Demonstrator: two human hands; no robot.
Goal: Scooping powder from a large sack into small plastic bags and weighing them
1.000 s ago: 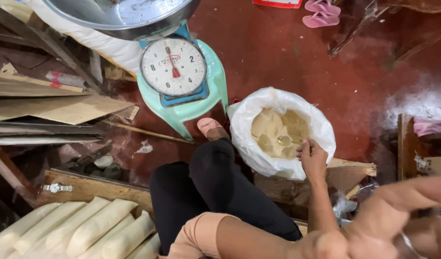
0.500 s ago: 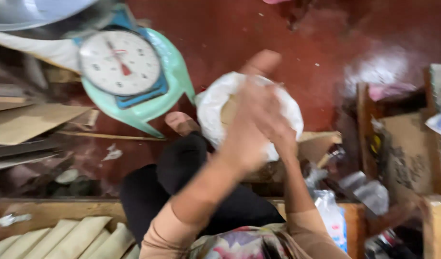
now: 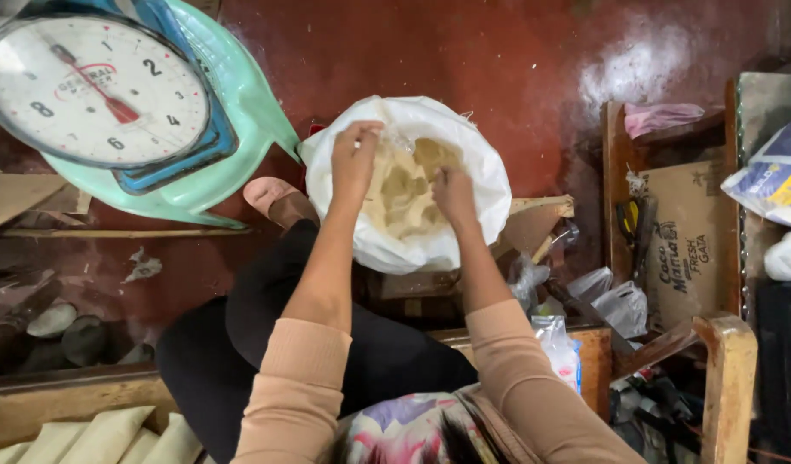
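While the person sits above it on the dark red floor (image 3: 516,51), the white sack (image 3: 481,172) stands open just past the raised knee, holding pale, lumpy dough-like pieces (image 3: 400,193). Left to right: a mint-green dial scale (image 3: 120,112) stands close beside the sack; a sandalled foot (image 3: 275,198) lies between them. The left hand (image 3: 354,163) curls over the sack's near-left rim, fingers bent inward, seemingly gripping a thin clear liner; how tightly cannot be told. The right hand (image 3: 454,193) reaches into the mouth, fingers loosely curled on the pale contents, with no firm grasp visible. Risk, as judged: the soft sack could slump or tip toward the scale if the rim is pulled sideways, spilling pieces onto the floor. Farther right, crumpled clear plastic bags (image 3: 615,301), a cardboard panel (image 3: 688,249) and a wooden frame (image 3: 726,361) crowd the sack's right side, limiting room there.
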